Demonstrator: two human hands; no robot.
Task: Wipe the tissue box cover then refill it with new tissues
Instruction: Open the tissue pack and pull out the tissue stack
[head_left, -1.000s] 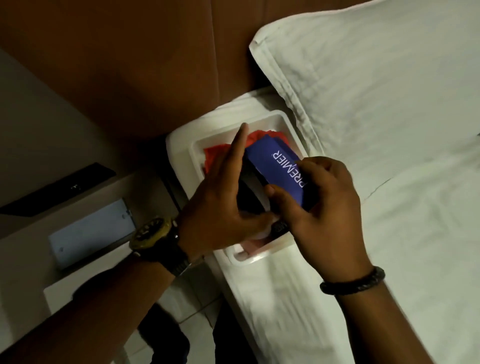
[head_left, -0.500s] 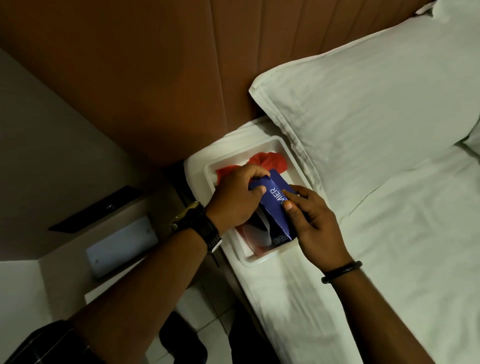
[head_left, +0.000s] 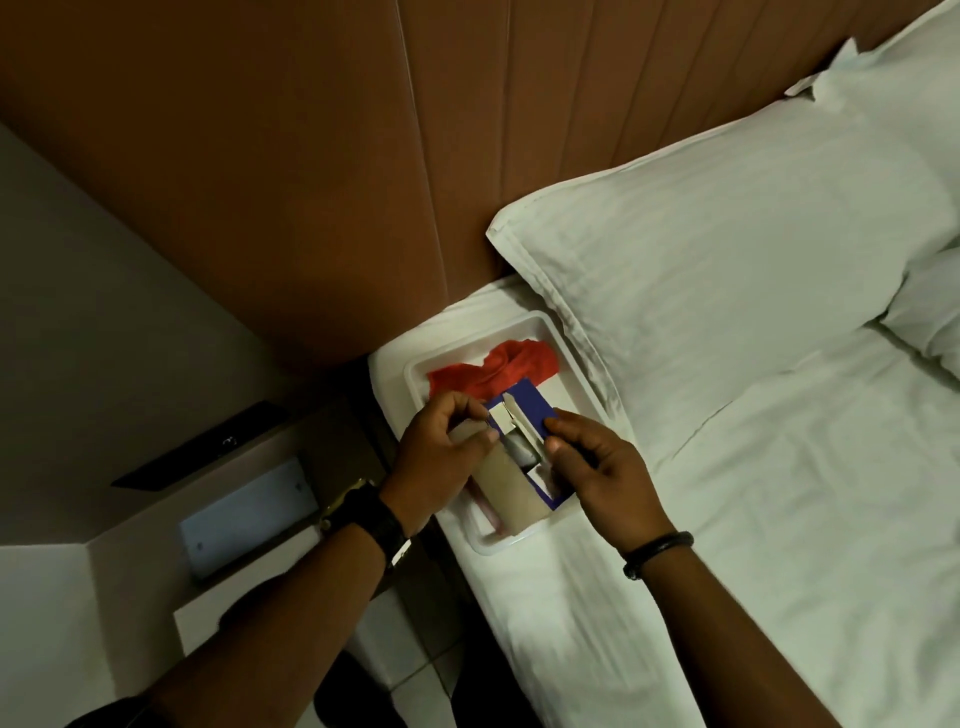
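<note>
Far left of the frame: beige wall, a dark slab (head_left: 200, 449) on a ledge, and below it a pale panel (head_left: 248, 517) with two small screws.

Lower left, rising toward the centre: left forearm, with a watch (head_left: 366, 514) at the wrist. Left hand (head_left: 441, 452) curled over the left side of the tissue box (head_left: 522, 457), thumb and forefinger pinched on a torn cardboard flap, the other fingers folded under (so closed on the box, not open).

Centre: white tray (head_left: 566, 353) on the near corner of the bed, close to the brown padded headboard (head_left: 291, 171). Inside the tray, toward its upper end, a crumpled red cloth (head_left: 493, 371). Just below the cloth, touching or overlapping it, the box: blue outside, plain brown card inside, top torn open lengthwise with both flaps spread apart, something pale and grey in the gap (too dim to tell what).

Just right of centre: right hand (head_left: 597, 467) on the right flap, thumb and fingertips gripping its edge, palm half closed. Dark bracelet (head_left: 657, 553) at that wrist, forearm running off to the lower right.

Right half: white sheet (head_left: 779, 545) below, large white pillow (head_left: 727, 249) above, its corner just beside the tray's upper right rim. Second pillow (head_left: 930, 306) at the far right edge.
</note>
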